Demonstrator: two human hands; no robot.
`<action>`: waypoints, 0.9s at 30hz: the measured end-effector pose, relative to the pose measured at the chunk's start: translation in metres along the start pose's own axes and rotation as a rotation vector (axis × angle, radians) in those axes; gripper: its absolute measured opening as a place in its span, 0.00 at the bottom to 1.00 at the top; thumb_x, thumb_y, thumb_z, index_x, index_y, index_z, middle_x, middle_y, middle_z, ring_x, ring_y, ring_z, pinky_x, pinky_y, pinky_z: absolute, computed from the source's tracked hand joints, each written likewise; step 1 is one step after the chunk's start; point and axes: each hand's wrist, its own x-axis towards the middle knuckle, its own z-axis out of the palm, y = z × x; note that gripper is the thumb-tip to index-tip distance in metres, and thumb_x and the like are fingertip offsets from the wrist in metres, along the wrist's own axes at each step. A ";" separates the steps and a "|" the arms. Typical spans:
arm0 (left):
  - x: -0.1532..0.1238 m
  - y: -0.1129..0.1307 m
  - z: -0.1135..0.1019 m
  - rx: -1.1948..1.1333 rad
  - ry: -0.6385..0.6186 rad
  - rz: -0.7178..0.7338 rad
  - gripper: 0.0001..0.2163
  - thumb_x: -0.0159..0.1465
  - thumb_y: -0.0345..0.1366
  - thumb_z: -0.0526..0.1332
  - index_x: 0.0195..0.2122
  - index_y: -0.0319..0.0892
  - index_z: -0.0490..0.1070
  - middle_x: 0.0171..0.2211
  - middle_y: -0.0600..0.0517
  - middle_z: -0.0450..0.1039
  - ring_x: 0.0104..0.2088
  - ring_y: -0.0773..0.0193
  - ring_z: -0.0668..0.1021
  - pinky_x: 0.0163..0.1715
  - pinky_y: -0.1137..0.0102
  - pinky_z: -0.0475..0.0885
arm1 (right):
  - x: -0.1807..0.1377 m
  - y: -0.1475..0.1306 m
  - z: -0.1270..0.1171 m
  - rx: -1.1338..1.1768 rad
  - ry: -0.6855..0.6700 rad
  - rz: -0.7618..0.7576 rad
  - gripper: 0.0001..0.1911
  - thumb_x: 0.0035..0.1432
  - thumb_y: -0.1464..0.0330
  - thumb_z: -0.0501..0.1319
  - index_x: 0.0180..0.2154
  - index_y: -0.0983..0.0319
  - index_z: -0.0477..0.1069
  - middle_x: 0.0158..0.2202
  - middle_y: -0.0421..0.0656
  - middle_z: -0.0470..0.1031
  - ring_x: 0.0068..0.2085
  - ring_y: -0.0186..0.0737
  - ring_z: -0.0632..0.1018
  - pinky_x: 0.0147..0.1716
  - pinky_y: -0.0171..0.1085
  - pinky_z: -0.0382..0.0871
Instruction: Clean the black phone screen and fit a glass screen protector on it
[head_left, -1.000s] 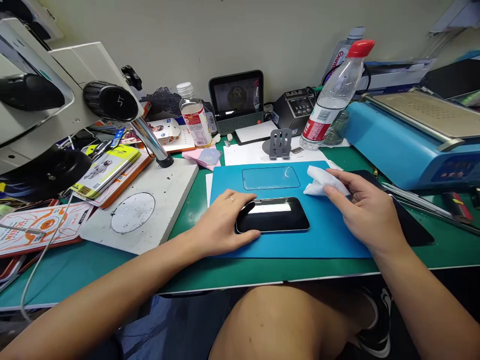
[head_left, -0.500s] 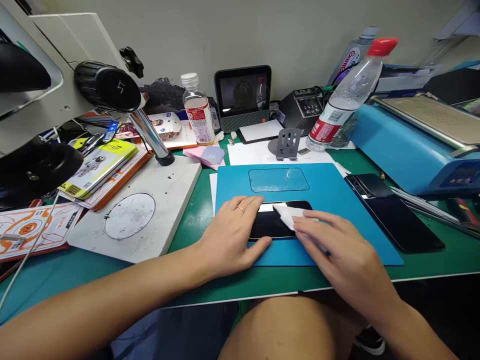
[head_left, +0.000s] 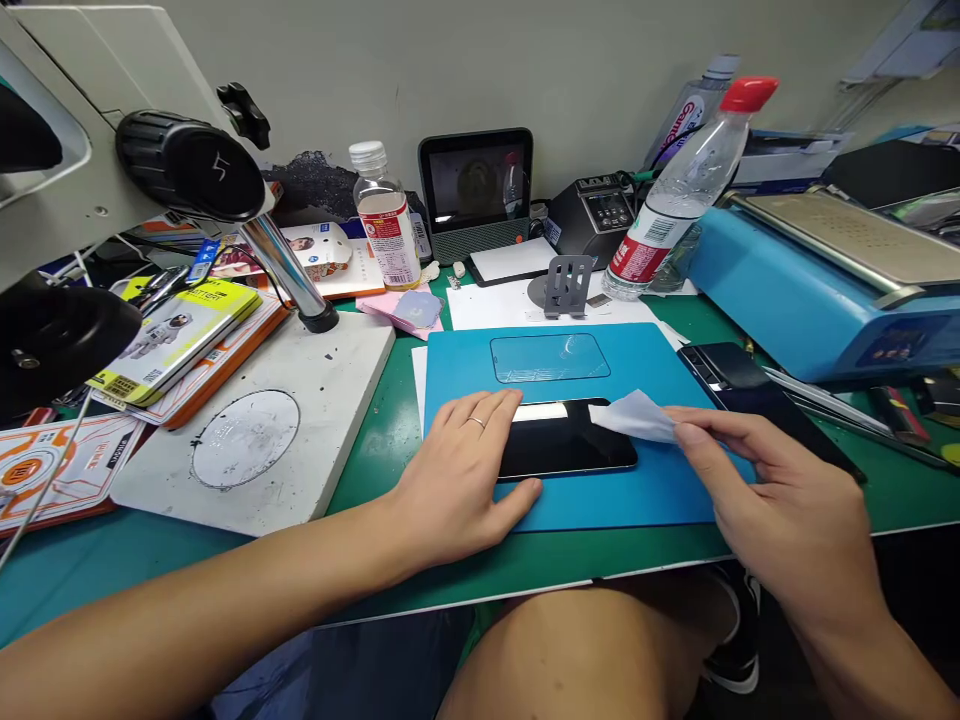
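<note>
A black phone (head_left: 568, 444) lies screen up on a blue mat (head_left: 652, 490). My left hand (head_left: 461, 470) rests on the phone's left end, thumb along its near edge and fingers over the far edge, gripping it. My right hand (head_left: 780, 505) pinches a white wipe (head_left: 636, 416) at the phone's right end, the cloth trailing over the screen's corner. A clear glass screen protector (head_left: 549, 357) lies flat on the mat just behind the phone.
A microscope (head_left: 112, 190) on a white base (head_left: 247, 430) stands at left beside stacked packages (head_left: 180, 335). Two bottles (head_left: 384, 228) (head_left: 675, 205), a small screen (head_left: 475, 190), a grey stand (head_left: 568, 286), a blue machine (head_left: 832, 280) and a second dark phone (head_left: 739, 375) ring the mat.
My right hand brought the wipe from the mat's far right onto the phone's screen, then drew it back to the phone's right end. The left hand stayed on the phone.
</note>
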 end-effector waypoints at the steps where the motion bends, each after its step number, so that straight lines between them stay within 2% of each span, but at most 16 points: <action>1: 0.000 0.000 0.000 -0.001 -0.004 -0.003 0.31 0.71 0.45 0.61 0.70 0.36 0.55 0.66 0.34 0.71 0.66 0.40 0.72 0.64 0.45 0.69 | -0.002 -0.003 0.002 0.015 -0.022 -0.022 0.11 0.69 0.57 0.63 0.43 0.54 0.82 0.44 0.43 0.88 0.43 0.50 0.87 0.43 0.44 0.82; 3: 0.000 0.000 0.001 -0.001 -0.005 -0.006 0.31 0.71 0.45 0.61 0.70 0.37 0.55 0.66 0.34 0.70 0.66 0.40 0.72 0.64 0.45 0.69 | -0.008 -0.009 0.010 0.025 -0.083 -0.123 0.10 0.71 0.59 0.62 0.45 0.55 0.81 0.46 0.44 0.87 0.46 0.51 0.87 0.46 0.46 0.83; 6: 0.000 0.000 0.001 -0.003 0.002 -0.002 0.30 0.71 0.45 0.61 0.69 0.37 0.56 0.66 0.34 0.70 0.66 0.40 0.72 0.65 0.45 0.69 | -0.019 -0.016 0.020 -0.015 -0.198 -0.373 0.11 0.72 0.66 0.61 0.52 0.58 0.78 0.51 0.47 0.86 0.52 0.51 0.86 0.54 0.49 0.80; 8: 0.000 0.000 0.001 -0.004 0.005 0.005 0.30 0.71 0.44 0.61 0.69 0.36 0.56 0.66 0.33 0.70 0.66 0.41 0.72 0.65 0.45 0.68 | -0.027 -0.021 0.024 -0.039 -0.256 -0.530 0.16 0.71 0.68 0.62 0.59 0.60 0.74 0.54 0.49 0.85 0.57 0.50 0.84 0.58 0.49 0.78; 11: 0.000 -0.001 0.001 -0.008 -0.002 0.009 0.31 0.71 0.46 0.63 0.69 0.36 0.57 0.66 0.34 0.71 0.66 0.41 0.72 0.65 0.46 0.69 | -0.035 -0.025 0.024 -0.086 -0.291 -0.632 0.26 0.71 0.67 0.62 0.67 0.64 0.66 0.62 0.54 0.80 0.65 0.51 0.79 0.64 0.50 0.74; 15: 0.000 -0.002 0.002 -0.011 -0.018 0.001 0.38 0.67 0.53 0.67 0.69 0.35 0.58 0.66 0.33 0.70 0.66 0.40 0.72 0.64 0.45 0.70 | -0.039 -0.025 0.029 -0.213 -0.368 -0.655 0.40 0.73 0.55 0.58 0.75 0.71 0.51 0.73 0.63 0.64 0.73 0.61 0.66 0.68 0.61 0.68; 17: 0.000 -0.002 0.002 -0.016 -0.021 -0.004 0.38 0.66 0.52 0.67 0.69 0.35 0.58 0.66 0.33 0.70 0.66 0.39 0.71 0.65 0.44 0.69 | -0.038 -0.023 0.036 -0.273 -0.419 -0.619 0.46 0.73 0.50 0.55 0.76 0.74 0.46 0.75 0.67 0.57 0.75 0.64 0.62 0.67 0.63 0.68; 22: 0.000 0.000 0.000 -0.093 -0.022 -0.026 0.27 0.70 0.35 0.54 0.70 0.38 0.57 0.67 0.36 0.69 0.68 0.44 0.70 0.68 0.46 0.66 | -0.027 -0.031 0.054 -0.307 -0.502 -0.527 0.51 0.70 0.44 0.55 0.74 0.79 0.51 0.76 0.70 0.50 0.77 0.67 0.55 0.69 0.66 0.63; 24: -0.001 -0.001 0.000 -0.141 -0.005 -0.044 0.27 0.70 0.32 0.50 0.71 0.37 0.56 0.68 0.36 0.68 0.68 0.45 0.70 0.68 0.46 0.66 | -0.024 -0.042 0.058 -0.269 -0.548 -0.528 0.53 0.69 0.42 0.55 0.74 0.80 0.52 0.76 0.69 0.49 0.77 0.67 0.54 0.71 0.64 0.61; 27: -0.001 -0.004 0.000 -0.195 0.036 -0.053 0.27 0.71 0.33 0.49 0.71 0.35 0.56 0.69 0.35 0.66 0.68 0.46 0.69 0.70 0.45 0.64 | -0.023 -0.059 0.058 -0.185 -0.628 -0.566 0.56 0.67 0.39 0.55 0.74 0.79 0.52 0.77 0.67 0.48 0.77 0.64 0.53 0.72 0.61 0.59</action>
